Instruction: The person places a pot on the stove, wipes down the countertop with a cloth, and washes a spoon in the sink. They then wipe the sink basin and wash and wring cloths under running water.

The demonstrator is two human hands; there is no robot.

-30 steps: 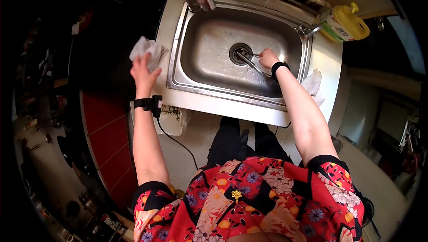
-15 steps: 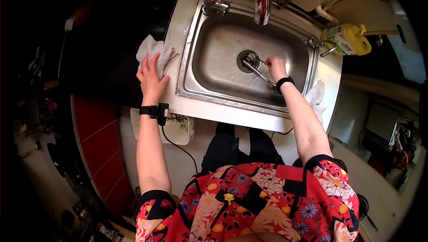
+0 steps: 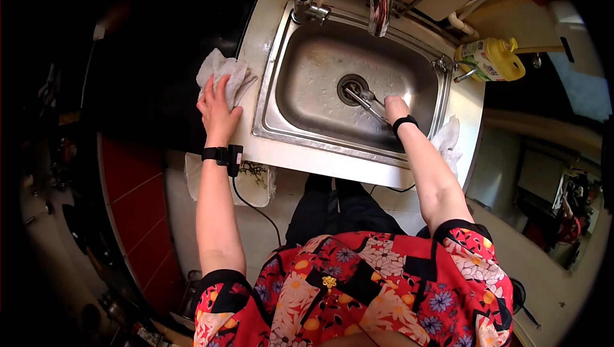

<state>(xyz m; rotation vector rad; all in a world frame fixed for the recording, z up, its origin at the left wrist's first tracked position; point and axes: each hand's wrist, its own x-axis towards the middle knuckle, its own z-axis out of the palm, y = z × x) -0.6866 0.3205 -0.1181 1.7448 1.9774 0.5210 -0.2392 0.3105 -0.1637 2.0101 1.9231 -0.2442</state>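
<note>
My left hand [image 3: 218, 113] rests with its fingers spread on a crumpled whitish cloth [image 3: 222, 72] at the left edge of the counter. Inside the steel sink [image 3: 307, 101], my right hand [image 3: 396, 106] is closed round a thin metal utensil [image 3: 374, 99] whose far end is near the drain [image 3: 352, 89]. A second, longer metal piece [image 3: 369, 107] slants from the drain toward my right wrist. My right fingertips are partly hidden, and the exact shape of the utensil cannot be made out.
A chrome faucet [image 3: 379, 11] arches over the sink's back edge. At the right back stands a yellow bottle [image 3: 489, 60] beside a small tap [image 3: 466, 73]. Another pale cloth [image 3: 447, 142] lies on the right counter. A white bin [image 3: 256, 184] with green scraps sits below the counter.
The view has shifted, so the sink and faucet appear lower and farther right than at first. My right hand has drawn slightly away from the drain. My left hand stays on the cloth.
</note>
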